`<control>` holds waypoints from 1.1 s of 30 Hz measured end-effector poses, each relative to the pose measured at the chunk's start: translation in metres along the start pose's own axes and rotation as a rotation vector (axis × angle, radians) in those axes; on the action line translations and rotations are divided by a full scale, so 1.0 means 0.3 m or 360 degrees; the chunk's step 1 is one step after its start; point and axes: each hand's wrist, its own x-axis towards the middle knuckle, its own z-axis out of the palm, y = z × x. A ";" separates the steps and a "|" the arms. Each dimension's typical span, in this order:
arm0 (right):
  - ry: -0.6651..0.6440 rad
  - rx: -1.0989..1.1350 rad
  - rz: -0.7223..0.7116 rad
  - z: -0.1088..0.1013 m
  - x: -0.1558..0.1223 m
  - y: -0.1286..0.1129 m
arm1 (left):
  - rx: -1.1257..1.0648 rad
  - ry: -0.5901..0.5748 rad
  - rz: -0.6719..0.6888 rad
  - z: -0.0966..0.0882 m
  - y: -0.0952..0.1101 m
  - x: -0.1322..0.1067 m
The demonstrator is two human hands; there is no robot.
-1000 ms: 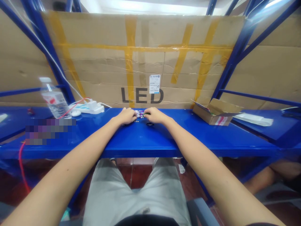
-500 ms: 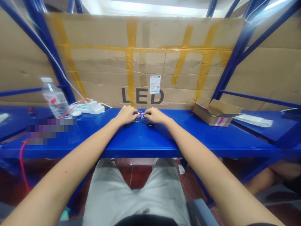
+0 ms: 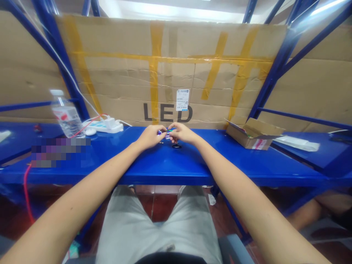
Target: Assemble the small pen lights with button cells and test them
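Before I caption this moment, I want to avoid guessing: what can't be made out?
Head view:
Shiny purple-and-silver pieces: shape and number, too small and partly covered by the bare left hand and bare right hand.
Open brown cardboard box: most contents, hidden by its walls.
White rectangular paper label: fine print, too small and blurred.

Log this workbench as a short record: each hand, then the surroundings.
Left hand: fingers at small shiny purple-and-silver pieces; grip unclear
Right hand: fingertips at a thin green piece
Below right hand: dark round object on the blue table
Left side: clear plastic bottle, white power strip
Right side: open brown cardboard box
Behind: brown cardboard sheet printed LED
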 end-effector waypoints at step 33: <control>0.0348 -0.1147 -0.0374 0.088 0.005 -0.036 | -0.0283 0.0095 -0.0166 0.011 -0.007 -0.001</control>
